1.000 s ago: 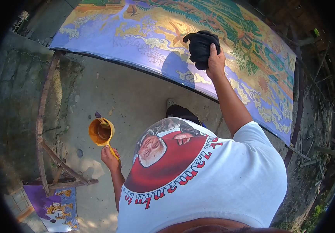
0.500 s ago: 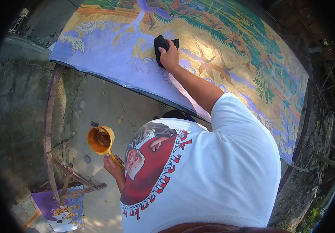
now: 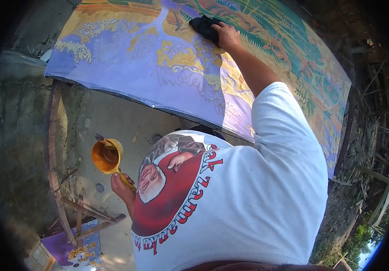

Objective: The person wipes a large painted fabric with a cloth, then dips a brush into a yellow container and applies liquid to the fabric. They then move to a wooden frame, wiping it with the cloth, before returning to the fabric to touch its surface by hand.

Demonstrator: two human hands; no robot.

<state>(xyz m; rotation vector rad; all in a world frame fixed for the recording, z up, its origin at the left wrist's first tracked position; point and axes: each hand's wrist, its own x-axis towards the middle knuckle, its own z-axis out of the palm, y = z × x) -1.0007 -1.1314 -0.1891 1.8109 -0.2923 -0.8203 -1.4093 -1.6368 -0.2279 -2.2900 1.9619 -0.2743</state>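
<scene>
The right hand (image 3: 227,36) presses a black cloth (image 3: 205,26) onto the painted fabric (image 3: 127,67) at twelve o'clock, while the left hand (image 3: 121,186) at eight o'clock grips a yellow scoop (image 3: 106,156).

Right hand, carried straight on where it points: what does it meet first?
The black cloth that the right hand presses; beyond it, seemingly only more painted fabric.

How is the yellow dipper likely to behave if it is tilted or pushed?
The yellow dipper seems open-topped with brown liquid inside, so tilting probably spills it. The left hand holds only its thin handle, so it may feel front-heavy and swing easily.
</scene>
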